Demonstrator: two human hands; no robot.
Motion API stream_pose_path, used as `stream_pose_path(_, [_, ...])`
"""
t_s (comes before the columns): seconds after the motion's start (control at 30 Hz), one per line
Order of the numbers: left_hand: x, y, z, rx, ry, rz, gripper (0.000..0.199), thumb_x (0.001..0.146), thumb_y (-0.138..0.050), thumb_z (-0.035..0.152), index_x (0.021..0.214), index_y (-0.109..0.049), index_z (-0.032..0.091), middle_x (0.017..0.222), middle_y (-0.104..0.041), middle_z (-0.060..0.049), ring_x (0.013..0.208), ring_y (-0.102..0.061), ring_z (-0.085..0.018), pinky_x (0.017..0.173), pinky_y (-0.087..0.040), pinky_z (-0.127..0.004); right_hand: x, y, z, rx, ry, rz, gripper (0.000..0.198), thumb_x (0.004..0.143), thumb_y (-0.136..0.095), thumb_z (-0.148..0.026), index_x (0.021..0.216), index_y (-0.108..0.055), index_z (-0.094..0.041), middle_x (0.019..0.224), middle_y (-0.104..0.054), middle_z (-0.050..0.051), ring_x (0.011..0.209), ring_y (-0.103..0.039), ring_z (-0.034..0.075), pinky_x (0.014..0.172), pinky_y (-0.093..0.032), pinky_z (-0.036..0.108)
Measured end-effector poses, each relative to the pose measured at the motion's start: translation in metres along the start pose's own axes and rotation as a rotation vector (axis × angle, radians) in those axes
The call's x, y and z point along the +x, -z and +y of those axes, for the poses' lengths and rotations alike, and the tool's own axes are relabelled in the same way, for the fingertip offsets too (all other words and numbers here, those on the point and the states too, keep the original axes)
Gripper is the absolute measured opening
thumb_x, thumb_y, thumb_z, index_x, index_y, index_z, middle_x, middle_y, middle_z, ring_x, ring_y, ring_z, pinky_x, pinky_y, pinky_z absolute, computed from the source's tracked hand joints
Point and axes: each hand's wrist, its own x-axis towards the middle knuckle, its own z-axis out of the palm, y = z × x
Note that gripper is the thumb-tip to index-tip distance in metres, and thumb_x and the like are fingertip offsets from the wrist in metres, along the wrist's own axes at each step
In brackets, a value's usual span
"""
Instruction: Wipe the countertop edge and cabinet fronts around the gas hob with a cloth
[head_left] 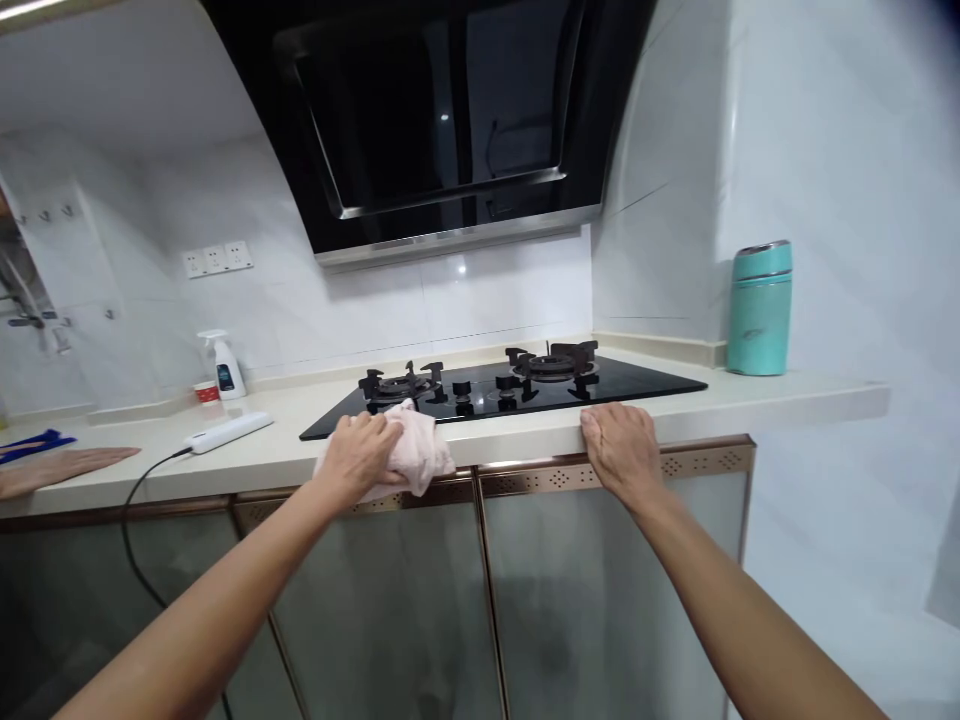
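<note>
My left hand [356,455] is closed on a pale pink cloth [416,450], which is bunched at the front edge of the counter by the near left corner of the gas stove [480,400]. Some of the cloth hangs over the edge. My right hand [622,450], its fingers curled in, rests on the counter's front edge just before the stove. Nothing shows in it. The black glass stove top carries a left burner [405,385] and a right burner [553,365], with two knobs between them.
A teal insulated flask [760,310] stands at right by the wall. Leftward are a spray bottle [225,365], a small red cup [205,391], a white device [229,433] with a black cord, and a blue item [37,443]. A dark range hood [450,120] hangs above.
</note>
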Motion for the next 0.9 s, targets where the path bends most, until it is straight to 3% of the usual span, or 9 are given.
stream_pose_path(0.27, [0.083,0.029,0.136,-0.184,-0.188,0.255,0.078,0.07,-0.07,0.077,0.12,-0.057,0.018,0.11,-0.063,-0.013,0.1,-0.054,-0.03,0.081,-0.034,-0.043,-0.004,-0.006,0.006,-0.032,0.024,0.023,0.037,0.102,-0.031,-0.033,0.102,-0.064,-0.017,0.098,-0.065,0.011,0.092,-0.051,0.025,0.089,-0.035,0.04])
stream_pose_path(0.37, [0.095,0.03,0.161,-0.247,-0.171,0.323,0.078,0.07,-0.071,0.076,0.123,-0.056,0.02,0.108,-0.063,-0.012,0.1,-0.053,-0.03,0.083,-0.033,-0.043,-0.006,-0.007,0.012,-0.027,0.078,0.012,0.036,0.102,-0.032,-0.032,0.109,-0.064,-0.017,0.103,-0.067,0.011,0.095,-0.054,0.025,0.09,-0.036,0.04])
stream_pose_path(0.43, [0.094,0.027,0.164,-0.256,-0.14,0.336,0.077,0.072,-0.074,0.07,0.128,-0.053,0.022,0.11,-0.063,-0.011,0.101,-0.053,-0.029,0.084,-0.033,-0.043,-0.007,-0.006,0.015,-0.029,0.101,0.001,0.038,0.103,-0.031,-0.032,0.111,-0.064,-0.016,0.106,-0.067,0.01,0.097,-0.056,0.025,0.091,-0.037,0.04])
stream_pose_path(0.53, [0.082,0.022,0.15,-0.235,-0.137,0.342,0.076,0.075,-0.076,0.064,0.133,-0.049,0.024,0.112,-0.063,-0.009,0.1,-0.054,-0.027,0.083,-0.033,-0.041,-0.008,-0.004,0.019,-0.026,0.139,-0.024,0.041,0.104,-0.028,-0.032,0.114,-0.064,-0.016,0.108,-0.068,0.011,0.1,-0.058,0.025,0.092,-0.039,0.04])
stream_pose_path(0.63, [0.061,0.014,0.119,-0.216,-0.12,0.304,0.077,0.073,-0.074,0.069,0.132,-0.05,0.025,0.111,-0.064,-0.008,0.1,-0.055,-0.028,0.081,-0.033,-0.04,-0.008,-0.003,0.023,-0.014,0.166,-0.042,0.044,0.104,-0.026,-0.033,0.116,-0.064,-0.015,0.11,-0.068,0.011,0.102,-0.059,0.025,0.093,-0.041,0.041])
stream_pose_path(0.9, [-0.024,-0.022,-0.017,-0.178,0.064,0.142,0.084,0.064,-0.08,0.07,0.131,-0.053,0.027,0.128,-0.062,-0.011,0.112,-0.054,-0.03,0.087,-0.036,-0.041,-0.007,-0.006,0.031,0.053,0.144,-0.097,0.047,0.102,-0.026,-0.038,0.115,-0.066,-0.017,0.11,-0.069,0.012,0.101,-0.062,0.027,0.093,-0.045,0.045])
